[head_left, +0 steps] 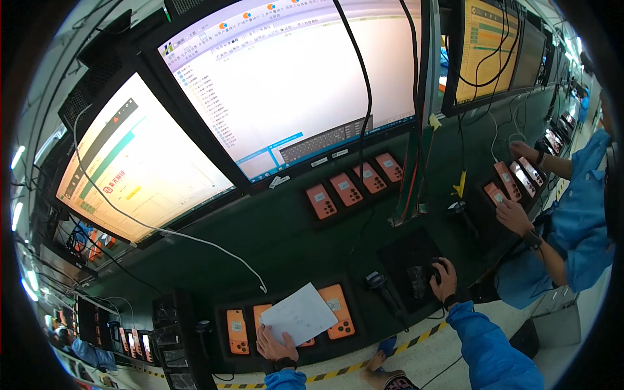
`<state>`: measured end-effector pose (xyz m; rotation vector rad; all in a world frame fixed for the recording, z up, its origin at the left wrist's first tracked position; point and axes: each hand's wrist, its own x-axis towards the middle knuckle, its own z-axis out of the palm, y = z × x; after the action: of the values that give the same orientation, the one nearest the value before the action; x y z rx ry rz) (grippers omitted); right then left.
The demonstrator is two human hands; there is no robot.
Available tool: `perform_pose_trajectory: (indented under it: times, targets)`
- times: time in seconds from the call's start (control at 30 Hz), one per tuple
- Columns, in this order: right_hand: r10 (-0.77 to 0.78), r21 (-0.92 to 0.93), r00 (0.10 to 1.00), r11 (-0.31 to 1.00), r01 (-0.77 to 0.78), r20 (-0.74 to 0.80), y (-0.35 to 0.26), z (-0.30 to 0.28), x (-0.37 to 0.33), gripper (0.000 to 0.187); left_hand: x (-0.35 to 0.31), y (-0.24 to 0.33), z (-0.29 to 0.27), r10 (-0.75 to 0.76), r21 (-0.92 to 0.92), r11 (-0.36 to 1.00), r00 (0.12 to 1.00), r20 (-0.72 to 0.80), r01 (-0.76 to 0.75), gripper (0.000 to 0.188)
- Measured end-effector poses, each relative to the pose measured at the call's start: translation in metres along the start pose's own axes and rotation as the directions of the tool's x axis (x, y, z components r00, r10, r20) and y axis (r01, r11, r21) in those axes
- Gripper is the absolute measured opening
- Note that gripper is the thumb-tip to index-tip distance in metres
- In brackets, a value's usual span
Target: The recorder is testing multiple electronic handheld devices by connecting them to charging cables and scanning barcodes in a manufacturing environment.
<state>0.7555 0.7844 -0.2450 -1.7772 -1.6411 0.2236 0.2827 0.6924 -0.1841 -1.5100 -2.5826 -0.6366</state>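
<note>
My left hand [278,346] holds a white sheet of paper [300,314] by its lower left edge, tilted over a row of orange phones. One orange phone [238,332] lies just left of the sheet, and a larger orange phone [342,313] shows at its right; those between are partly hidden under the paper. They lie back up on a black mat. On the right, my right hand [445,282] is closed over a black computer mouse [435,265], on a dark mouse pad [398,250]. A small see-through packet or dark item [417,281] lies beside the mouse.
A handheld scanner [383,286] stands between the phones and the pad. More orange phones [344,188] line up below a large monitor [292,84]; another monitor [140,169] stands left. A white cable [214,242] hangs over the bench. A co-worker's hand [513,217] handles phones at right.
</note>
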Motion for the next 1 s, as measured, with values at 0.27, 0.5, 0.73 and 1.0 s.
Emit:
perform_pose_trajectory:
  times: [0.27,0.5,0.73,1.0]
  targets:
    - [-0.045,0.009,0.998,0.999,0.045,-0.037,0.004,0.002,0.002,0.038,-0.001,-0.006,0.004,0.037,-0.015,0.999,0.998,-0.043,-0.037,0.048]
    - [-0.044,0.063,0.999,0.997,0.044,-0.014,-0.003,-0.009,-0.004,0.037,-0.011,-0.022,0.018,0.032,0.090,0.995,0.999,-0.014,-0.030,0.056]
    - [-0.034,0.007,0.999,0.999,0.034,0.001,-0.004,-0.012,-0.007,0.041,-0.013,-0.033,0.021,0.133,0.024,0.991,0.991,-0.020,-0.133,0.059]
    - [-0.036,-0.021,0.999,0.999,0.036,-0.027,-0.006,-0.009,-0.004,0.041,-0.013,-0.020,0.014,0.010,0.011,1.000,1.000,0.022,-0.010,0.062]
